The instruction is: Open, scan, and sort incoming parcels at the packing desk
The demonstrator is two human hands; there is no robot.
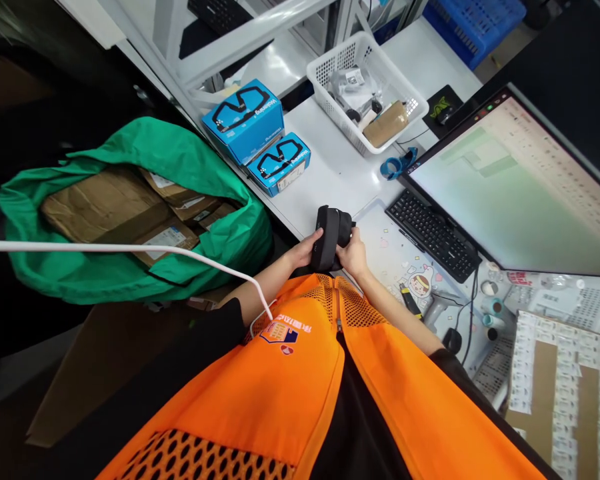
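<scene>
Close to my body, at the edge of the desk, both hands hold a bulky black device (326, 240) with a wide smooth band and a rounded part on its right; its exact kind I cannot make out. My left hand (305, 251) grips its left side, thumb on top. On the right side, my right hand (353, 255) has its fingers closed round the rounded part. The undersides of the fingers are hidden. Left of the device on the desk sit two blue printed boxes, a larger box (247, 120) and a smaller box (283, 165).
A white basket (320, 80) with bagged items stands further back. To the right are a keyboard (430, 233), a monitor (520, 180), a yellow-black cutter (409, 300) and a mouse (452, 340). A green bag (250, 233) of cartons lies left; a white cable (180, 249) crosses before me.
</scene>
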